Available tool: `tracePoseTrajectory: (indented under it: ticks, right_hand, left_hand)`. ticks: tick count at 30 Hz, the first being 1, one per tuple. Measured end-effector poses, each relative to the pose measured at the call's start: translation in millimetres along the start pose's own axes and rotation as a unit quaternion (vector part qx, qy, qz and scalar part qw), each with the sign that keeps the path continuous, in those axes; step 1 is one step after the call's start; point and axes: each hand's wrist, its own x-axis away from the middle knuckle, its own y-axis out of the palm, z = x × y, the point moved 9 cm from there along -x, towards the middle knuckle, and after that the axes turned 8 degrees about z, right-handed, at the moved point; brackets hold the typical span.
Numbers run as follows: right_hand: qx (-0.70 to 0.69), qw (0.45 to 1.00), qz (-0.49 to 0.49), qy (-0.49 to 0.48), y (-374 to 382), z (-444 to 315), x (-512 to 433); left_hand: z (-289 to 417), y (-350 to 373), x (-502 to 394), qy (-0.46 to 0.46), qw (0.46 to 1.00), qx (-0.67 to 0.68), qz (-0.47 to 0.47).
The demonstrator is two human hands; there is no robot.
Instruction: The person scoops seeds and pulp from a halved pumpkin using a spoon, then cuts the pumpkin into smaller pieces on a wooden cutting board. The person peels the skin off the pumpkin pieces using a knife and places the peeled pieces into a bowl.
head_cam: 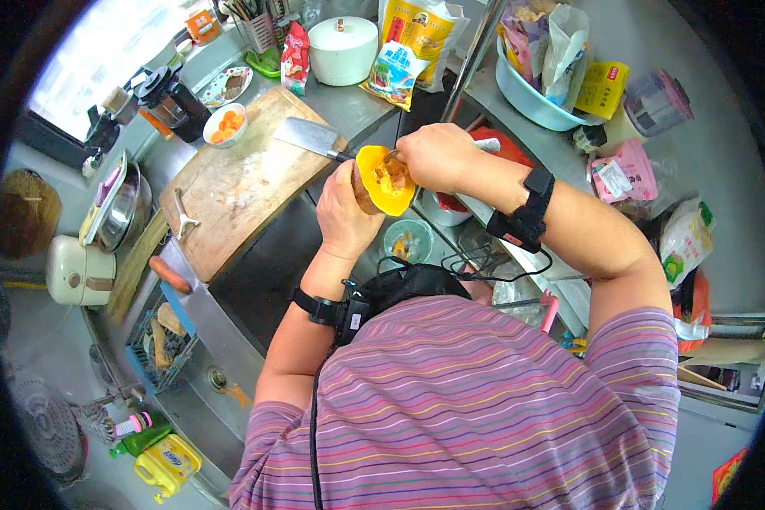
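My left hand (pixel 346 210) holds a cut piece of pumpkin (pixel 398 203), its orange flesh and stringy hollow facing up and to the right. At the hollow's edge, my right hand (pixel 437 156) is closed on a small metal tool, mostly hidden by the fingers. Below the pumpkin stands a pale green bin (pixel 422 231) with orange scraps inside. A cleaver (pixel 307 135) lies on the wooden cutting board (pixel 248 172), its dark handle reaching past the edge towards the pumpkin. The board also carries a bowl (pixel 241 109) of sliced carrot and a peeler (pixel 182 213).
A carrot (pixel 169 274) lies by the sink (pixel 229 344), which holds a wire basket. Behind the board are a white lidded pot (pixel 343 51), food bags and a black-lidded jug (pixel 172 102). A light blue basin (pixel 529 95) of packages stands on the right counter.
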Motion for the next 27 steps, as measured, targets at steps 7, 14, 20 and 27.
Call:
tracePoseTrajectory:
  ticks: [7,14,20,27]
  right_hand:
    - [-0.037,0.995,-0.080,0.051,18,-4,4]
    - [-0.102,0.986,-0.078,0.104,27,2,4]
    - [-0.141,0.978,-0.110,0.108,47,3,2]
    - [-0.172,0.968,-0.119,0.139,60,-1,8]
  left_hand:
    - [0,-6,1,0.047,0.999,0.001,0.003]
    - [0,-6,1,0.074,0.997,-0.022,0.019]
    - [3,-6,4,0.106,0.993,-0.038,0.044]
    - [6,-6,7,0.126,0.989,-0.064,0.055]
